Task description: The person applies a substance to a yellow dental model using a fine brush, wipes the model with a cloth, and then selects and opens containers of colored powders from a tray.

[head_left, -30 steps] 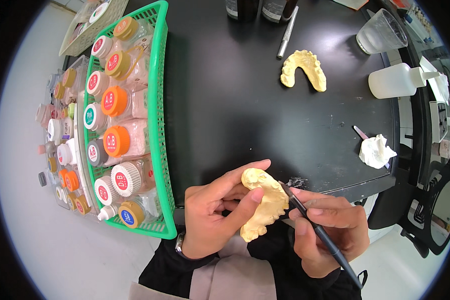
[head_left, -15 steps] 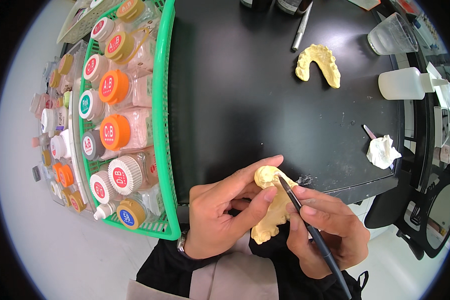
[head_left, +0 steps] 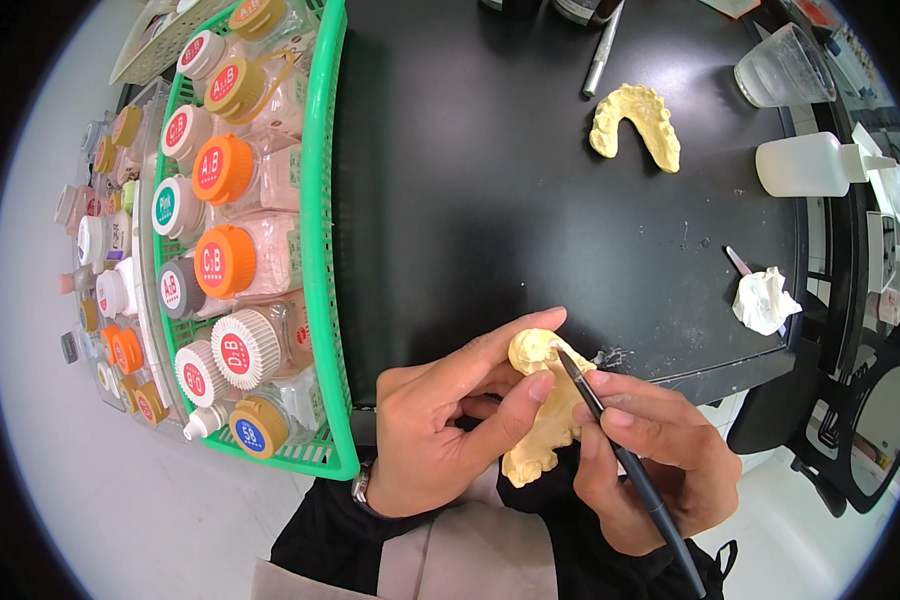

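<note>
My left hand (head_left: 448, 425) grips a pale yellow dental cast (head_left: 542, 432) between thumb and fingers, just off the table's front edge. A slim dark brush-like tool (head_left: 634, 470) lies in the closed fingers of my right hand (head_left: 665, 455). Its pointed tip touches the upper end of the cast, near the rounded teeth. The fingertips of my right hand also rest against the cast's right side. Farther back on the black table (head_left: 450, 190) lies a second yellow dental cast (head_left: 638, 125), shaped like a horseshoe.
A green basket (head_left: 320, 220) of capped powder bottles stands at the left. Along the right are a clear cup (head_left: 785, 68), a white squeeze bottle (head_left: 802, 165) and crumpled tissue (head_left: 763, 302). A metal-handled tool (head_left: 602, 55) lies at the back. A black chair (head_left: 850, 420) stands at right.
Both hands, the cast and the tool keep almost the same pose, with the tip still on the cast. The whole view has shifted very slightly.
</note>
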`<state>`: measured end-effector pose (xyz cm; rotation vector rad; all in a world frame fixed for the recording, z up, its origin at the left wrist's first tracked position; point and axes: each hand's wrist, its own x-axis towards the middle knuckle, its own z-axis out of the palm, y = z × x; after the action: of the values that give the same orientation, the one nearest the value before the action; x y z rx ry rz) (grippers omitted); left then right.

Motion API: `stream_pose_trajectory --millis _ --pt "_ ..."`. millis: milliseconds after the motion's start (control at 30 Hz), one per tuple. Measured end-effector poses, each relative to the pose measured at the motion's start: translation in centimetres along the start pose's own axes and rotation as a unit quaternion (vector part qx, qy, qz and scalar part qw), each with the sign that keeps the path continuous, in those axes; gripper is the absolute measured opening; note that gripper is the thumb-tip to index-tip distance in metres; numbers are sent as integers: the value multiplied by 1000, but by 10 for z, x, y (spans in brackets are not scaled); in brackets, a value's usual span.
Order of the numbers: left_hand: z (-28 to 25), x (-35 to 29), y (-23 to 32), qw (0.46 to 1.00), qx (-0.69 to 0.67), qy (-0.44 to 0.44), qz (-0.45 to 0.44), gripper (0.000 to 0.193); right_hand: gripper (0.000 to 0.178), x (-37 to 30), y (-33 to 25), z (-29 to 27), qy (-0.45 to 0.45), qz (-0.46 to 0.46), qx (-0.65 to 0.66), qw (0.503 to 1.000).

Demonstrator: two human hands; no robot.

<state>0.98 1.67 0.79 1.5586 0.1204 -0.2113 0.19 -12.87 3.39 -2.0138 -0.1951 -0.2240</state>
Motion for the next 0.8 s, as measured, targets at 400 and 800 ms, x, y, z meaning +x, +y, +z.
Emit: stream_pose_trajectory --millis 400,800 --pt "0 0 1 1000 6 4 3 32 29 1 1 -1 -7 -6 0 1000" --pt "-1 -1 0 1000 4 1 12 32 29 1 -1 0 -5 10 14 1000"
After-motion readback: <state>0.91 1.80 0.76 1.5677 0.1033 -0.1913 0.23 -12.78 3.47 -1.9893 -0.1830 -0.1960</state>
